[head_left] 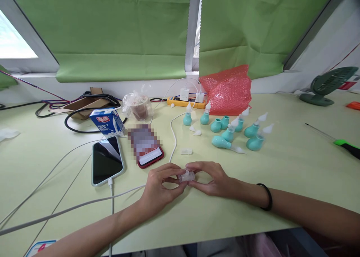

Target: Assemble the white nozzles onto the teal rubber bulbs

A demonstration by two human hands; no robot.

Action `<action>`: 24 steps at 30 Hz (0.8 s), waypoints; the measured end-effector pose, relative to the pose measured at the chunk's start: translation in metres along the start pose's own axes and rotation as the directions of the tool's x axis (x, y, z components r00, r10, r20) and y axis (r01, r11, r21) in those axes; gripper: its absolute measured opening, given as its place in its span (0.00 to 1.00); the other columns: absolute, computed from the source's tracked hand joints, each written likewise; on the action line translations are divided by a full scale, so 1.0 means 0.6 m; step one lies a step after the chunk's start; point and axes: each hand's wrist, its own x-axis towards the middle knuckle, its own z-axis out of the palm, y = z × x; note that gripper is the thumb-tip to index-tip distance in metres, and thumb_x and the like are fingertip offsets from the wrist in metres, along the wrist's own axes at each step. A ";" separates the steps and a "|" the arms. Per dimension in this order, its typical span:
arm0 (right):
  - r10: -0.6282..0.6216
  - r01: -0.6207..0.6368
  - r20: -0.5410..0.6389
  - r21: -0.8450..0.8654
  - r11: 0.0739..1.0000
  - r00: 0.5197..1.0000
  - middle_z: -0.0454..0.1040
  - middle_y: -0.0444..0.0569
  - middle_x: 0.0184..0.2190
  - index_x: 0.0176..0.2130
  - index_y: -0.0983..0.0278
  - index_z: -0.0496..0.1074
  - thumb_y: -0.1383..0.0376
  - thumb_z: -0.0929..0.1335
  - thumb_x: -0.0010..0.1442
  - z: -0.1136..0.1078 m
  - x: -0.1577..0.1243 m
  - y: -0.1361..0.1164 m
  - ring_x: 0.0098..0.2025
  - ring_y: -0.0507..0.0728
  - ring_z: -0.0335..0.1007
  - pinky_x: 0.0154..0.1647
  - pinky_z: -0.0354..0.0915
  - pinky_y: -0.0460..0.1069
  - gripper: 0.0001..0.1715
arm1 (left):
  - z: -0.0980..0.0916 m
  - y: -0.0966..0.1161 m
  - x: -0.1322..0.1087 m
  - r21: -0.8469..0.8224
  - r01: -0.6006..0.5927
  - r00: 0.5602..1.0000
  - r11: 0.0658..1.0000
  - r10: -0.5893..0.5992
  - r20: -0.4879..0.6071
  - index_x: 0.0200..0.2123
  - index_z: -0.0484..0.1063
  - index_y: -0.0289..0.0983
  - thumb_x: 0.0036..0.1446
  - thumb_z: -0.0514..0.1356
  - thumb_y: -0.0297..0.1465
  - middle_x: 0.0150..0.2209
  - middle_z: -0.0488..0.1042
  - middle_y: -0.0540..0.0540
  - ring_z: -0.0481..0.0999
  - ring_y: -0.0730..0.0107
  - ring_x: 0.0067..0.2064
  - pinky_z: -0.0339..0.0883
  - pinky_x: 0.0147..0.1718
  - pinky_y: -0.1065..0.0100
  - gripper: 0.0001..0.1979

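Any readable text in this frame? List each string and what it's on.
"SWEET MILK DRINK": blue milk carton.
Red logo on carton: too small to read.
Red-cased phone screen: blurred.
Card at bottom-left edge: unreadable.
Clear part being held: no print visible.

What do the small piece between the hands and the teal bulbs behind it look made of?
Clear piece, pinched between left hand and right hand: seemingly glossy hard plastic, see-through with glints. Teal bulbs: probably rubber or silicone, matte; rounded bodies, dull highlights. Their tips: translucent whitish plastic or silicone; cannot tell which.
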 end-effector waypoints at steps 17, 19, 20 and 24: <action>0.268 -0.289 0.110 0.404 0.868 0.957 0.69 0.51 0.34 0.42 0.66 0.67 0.69 0.69 0.47 -0.005 0.012 -0.012 0.33 0.52 0.68 0.32 0.68 0.47 0.19 | 0.001 0.009 0.001 0.128 -0.226 0.969 0.966 0.237 -0.074 0.30 0.67 0.34 0.47 0.58 0.20 0.29 0.71 0.46 0.72 0.71 0.33 0.70 0.27 0.73 0.06; 0.423 -0.484 0.242 0.527 0.699 0.873 0.70 0.50 0.30 0.41 0.69 0.68 0.66 0.69 0.47 -0.006 0.013 -0.013 0.28 0.51 0.68 0.28 0.68 0.47 0.20 | -0.002 0.010 0.003 0.170 -0.328 0.938 0.929 0.342 -0.062 0.30 0.67 0.34 0.46 0.58 0.18 0.30 0.71 0.45 0.72 0.70 0.34 0.69 0.29 0.72 0.08; 0.470 -0.558 0.310 0.564 0.608 0.826 0.70 0.49 0.27 0.40 0.71 0.68 0.64 0.69 0.47 -0.006 0.013 -0.012 0.25 0.50 0.67 0.26 0.67 0.47 0.19 | -0.003 0.010 0.004 0.179 -0.357 0.928 0.917 0.371 -0.047 0.31 0.67 0.34 0.46 0.58 0.17 0.30 0.71 0.45 0.72 0.70 0.34 0.69 0.30 0.71 0.08; 0.520 -0.660 0.428 0.614 0.432 0.739 0.68 0.45 0.20 0.35 0.72 0.69 0.63 0.70 0.46 -0.005 0.014 -0.005 0.20 0.49 0.65 0.22 0.65 0.46 0.17 | -0.003 0.006 0.000 0.163 -0.383 0.923 0.909 0.386 0.019 0.33 0.66 0.33 0.47 0.57 0.16 0.32 0.71 0.43 0.71 0.71 0.35 0.68 0.31 0.71 0.10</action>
